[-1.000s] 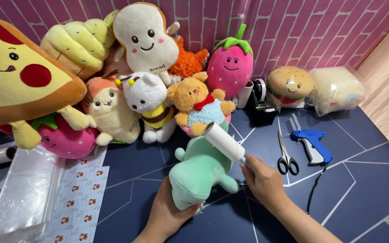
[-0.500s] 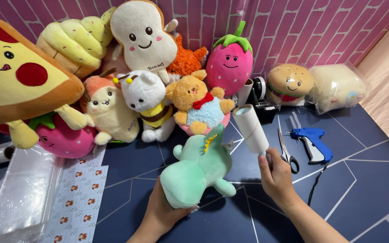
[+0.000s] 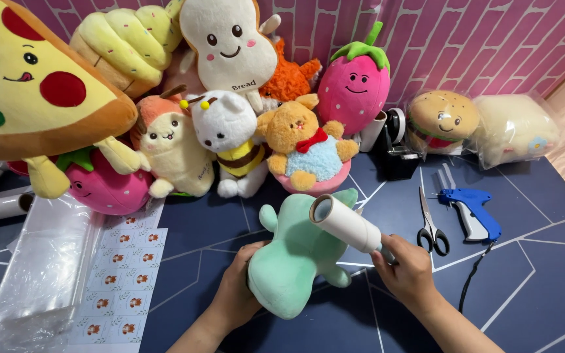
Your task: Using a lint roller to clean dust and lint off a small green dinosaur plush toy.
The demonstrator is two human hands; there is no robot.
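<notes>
Both hands gripping: left hand (image 3: pixel 238 287) closed around rear of mint-green plush toy (image 3: pixel 295 261), holding it up off the dark blue mat (image 3: pixel 544 274); right hand (image 3: pixel 408 271) wrapped tight on handle of white lint roller (image 3: pixel 346 225), roller lying against toy's upper side, open end twd camera. Toy sits centre, btwn the two hands.

Near left: clear plastic bags (image 3: pixel 40 268) w/ a sticker sheet (image 3: pixel 122 274) just beside them. Right of the roller hand: scissors (image 3: pixel 430 225), closed, and a blue tagging gun (image 3: pixel 469 210) w/ black cord, both flat on mat, near each other but apart.

Mid row: bear plush w/ red bow (image 3: pixel 305 147), white bee-striped plush (image 3: pixel 233 140), orange-haired plush (image 3: pixel 168 150), black tape dispenser (image 3: pixel 397 147).

Back, against pink brick wall (image 3: pixel 479 39): pizza-slice plush (image 3: pixel 31 85), bread plush (image 3: pixel 227 39), strawberry plush (image 3: pixel 354 85), burger plush (image 3: pixel 441 117) and a cream plush (image 3: pixel 514 127), last two in clear wrap.
</notes>
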